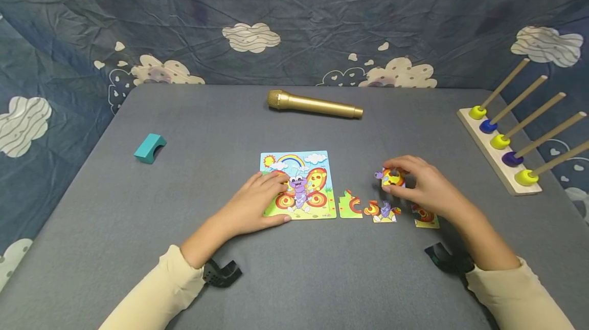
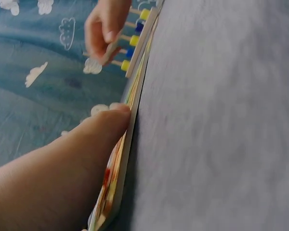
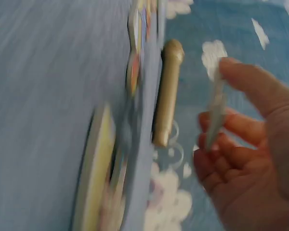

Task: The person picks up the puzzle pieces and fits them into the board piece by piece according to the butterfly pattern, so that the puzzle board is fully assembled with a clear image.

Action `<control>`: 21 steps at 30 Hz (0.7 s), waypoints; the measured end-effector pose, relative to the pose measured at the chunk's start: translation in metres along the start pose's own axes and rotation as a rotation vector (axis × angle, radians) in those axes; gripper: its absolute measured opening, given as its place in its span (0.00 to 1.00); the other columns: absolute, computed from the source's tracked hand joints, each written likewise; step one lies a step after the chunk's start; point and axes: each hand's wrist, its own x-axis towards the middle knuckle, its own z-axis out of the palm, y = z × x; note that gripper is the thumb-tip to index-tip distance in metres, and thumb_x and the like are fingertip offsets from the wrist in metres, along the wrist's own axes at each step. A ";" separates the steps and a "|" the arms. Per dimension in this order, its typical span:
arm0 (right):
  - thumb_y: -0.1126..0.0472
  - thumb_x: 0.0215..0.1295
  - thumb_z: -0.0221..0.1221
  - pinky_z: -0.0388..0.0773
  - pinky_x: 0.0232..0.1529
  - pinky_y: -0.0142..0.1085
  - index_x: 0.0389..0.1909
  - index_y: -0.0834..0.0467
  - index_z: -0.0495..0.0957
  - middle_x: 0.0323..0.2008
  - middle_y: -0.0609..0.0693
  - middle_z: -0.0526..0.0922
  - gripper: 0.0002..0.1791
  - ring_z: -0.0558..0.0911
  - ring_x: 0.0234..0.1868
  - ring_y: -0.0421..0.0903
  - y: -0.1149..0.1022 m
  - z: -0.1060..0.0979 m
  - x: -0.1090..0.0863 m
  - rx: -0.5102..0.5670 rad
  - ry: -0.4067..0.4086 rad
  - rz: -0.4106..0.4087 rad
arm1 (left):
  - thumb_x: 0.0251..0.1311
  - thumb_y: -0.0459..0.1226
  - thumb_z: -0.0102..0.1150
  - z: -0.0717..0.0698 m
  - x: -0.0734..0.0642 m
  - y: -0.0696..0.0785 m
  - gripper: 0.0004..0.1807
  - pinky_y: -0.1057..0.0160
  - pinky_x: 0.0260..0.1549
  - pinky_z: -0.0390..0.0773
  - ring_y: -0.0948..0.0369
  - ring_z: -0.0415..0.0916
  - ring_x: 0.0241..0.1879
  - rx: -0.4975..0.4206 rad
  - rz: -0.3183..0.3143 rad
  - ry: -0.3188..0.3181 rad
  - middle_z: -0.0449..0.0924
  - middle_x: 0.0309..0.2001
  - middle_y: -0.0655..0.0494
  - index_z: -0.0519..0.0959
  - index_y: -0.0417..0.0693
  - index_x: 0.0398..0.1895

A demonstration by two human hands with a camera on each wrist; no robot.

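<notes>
A square butterfly puzzle board point(image 1: 327, 206) lies flat on the grey table. My left hand point(image 1: 257, 202) rests on its left side, fingers over the picture and thumb along the near edge. In the left wrist view that thumb point(image 2: 106, 122) lies on the board's rim. To the right, my right hand point(image 1: 425, 187) pinches a colourful puzzle piece point(image 1: 394, 177) between thumb and fingers, raised above the table. The right wrist view shows this piece edge-on, its pale back towards the camera. Under and beside that hand lie a green piece point(image 1: 349, 207), a butterfly-body piece point(image 1: 385, 212) and a red-brown piece point(image 1: 425, 218).
A gold microphone point(image 1: 317, 105) lies at the back of the table. At far left sits a teal arch block point(image 1: 150, 148). A wooden peg stand point(image 1: 494, 153) with yellow, blue and purple beads occupies the right side. Cloud-patterned cloth point(image 1: 294, 13) hangs behind.
</notes>
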 end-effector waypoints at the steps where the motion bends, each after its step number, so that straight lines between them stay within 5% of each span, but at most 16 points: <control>1: 0.59 0.50 0.67 0.68 0.41 0.48 0.47 0.63 0.75 0.45 0.53 0.74 0.23 0.71 0.44 0.49 -0.006 0.002 0.004 0.012 0.007 -0.034 | 0.53 0.60 0.50 0.001 0.002 0.001 0.29 0.48 0.60 0.47 0.61 0.53 0.62 -0.004 0.002 0.002 0.63 0.61 0.57 0.71 0.49 0.49; 5: 0.61 0.48 0.67 0.67 0.45 0.48 0.46 0.61 0.76 0.46 0.51 0.74 0.22 0.69 0.48 0.49 -0.029 0.015 0.019 0.041 0.021 -0.143 | 0.53 0.60 0.51 0.002 0.006 0.004 0.27 0.50 0.60 0.49 0.62 0.58 0.59 0.012 -0.002 0.013 0.66 0.57 0.56 0.70 0.49 0.44; 9: 0.58 0.49 0.67 0.67 0.48 0.48 0.47 0.60 0.76 0.47 0.51 0.74 0.23 0.69 0.50 0.49 -0.052 0.033 0.035 0.055 0.001 -0.198 | 0.52 0.60 0.51 0.002 0.007 0.005 0.30 0.51 0.59 0.50 0.58 0.60 0.57 0.039 -0.007 0.014 0.67 0.55 0.56 0.70 0.50 0.52; 21: 0.58 0.51 0.65 0.65 0.50 0.45 0.46 0.62 0.77 0.44 0.54 0.75 0.21 0.69 0.49 0.52 -0.066 0.084 0.069 0.020 -0.105 -0.185 | 0.56 0.62 0.44 0.000 0.009 0.007 0.34 0.51 0.55 0.53 0.55 0.58 0.57 0.050 -0.014 -0.042 0.63 0.56 0.56 0.59 0.63 0.66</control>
